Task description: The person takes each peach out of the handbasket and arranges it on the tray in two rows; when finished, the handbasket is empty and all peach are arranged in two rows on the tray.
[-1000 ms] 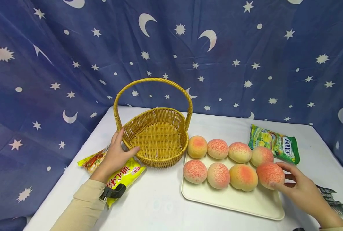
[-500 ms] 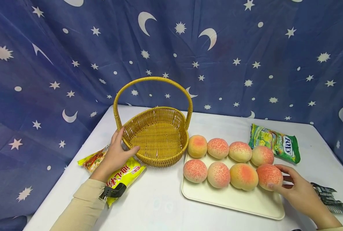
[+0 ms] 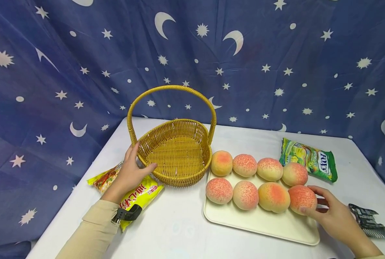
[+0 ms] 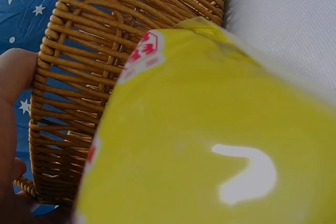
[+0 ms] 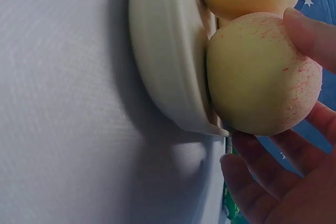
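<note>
My left hand (image 3: pixel 129 177) grips the near-left rim of a golden wicker basket (image 3: pixel 179 178), its thumb lying over the rim toward the inside. On the right, my right hand (image 3: pixel 338 217) holds a red-blushed peach (image 3: pixel 301 200) at the right end of the front row on a cream tray (image 3: pixel 260 227). In the right wrist view the thumb and fingers curl round this pale-sided peach (image 5: pixel 257 77), which sits at the tray's edge. Several other peaches (image 3: pixel 273 197) stand in two rows on the tray, touching or close together.
A yellow food packet (image 3: pixel 137 199) lies under my left forearm and fills much of the left wrist view. A green FOX'S bag (image 3: pixel 309 160) lies behind the tray. Black packaging (image 3: pixel 370 223) is right of my right hand. A blue star-patterned cloth (image 3: pixel 192 54) hangs behind.
My right hand and its peach have shifted slightly left and down, so the peach now stands level with the front row. My left hand and the basket have stayed in place.
</note>
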A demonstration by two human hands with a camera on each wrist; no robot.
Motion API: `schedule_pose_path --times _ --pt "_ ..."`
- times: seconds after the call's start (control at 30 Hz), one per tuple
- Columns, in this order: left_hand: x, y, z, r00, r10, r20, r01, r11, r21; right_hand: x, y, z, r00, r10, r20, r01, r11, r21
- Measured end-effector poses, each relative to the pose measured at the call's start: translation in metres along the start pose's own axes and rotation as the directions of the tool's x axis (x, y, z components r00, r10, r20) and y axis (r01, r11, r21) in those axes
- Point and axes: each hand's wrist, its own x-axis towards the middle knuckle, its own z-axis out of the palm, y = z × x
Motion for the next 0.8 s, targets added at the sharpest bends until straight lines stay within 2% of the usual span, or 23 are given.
schedule_pose_path --times 0.37,0.57,0.8 --pt "0.0014 0.0014 0.0001 1.0 -0.002 -0.004 0.002 1.0 0.026 -0.0025 0.002 0.0001 1.0 0.018 0.005 -0.018 1.0 -0.01" --pt "0.0012 0.0019 0.0001 1.0 -0.006 -0.001 0.006 1.0 0.015 -0.0056 0.0036 0.002 1.0 0.004 -0.024 -0.005 1.0 -0.02" --pt "-0.0001 0.0019 -0.0004 1.0 -0.007 0.003 0.007 1.0 0.012 -0.0086 0.0035 0.0047 1.0 -0.007 -0.018 0.007 1.0 -0.02"
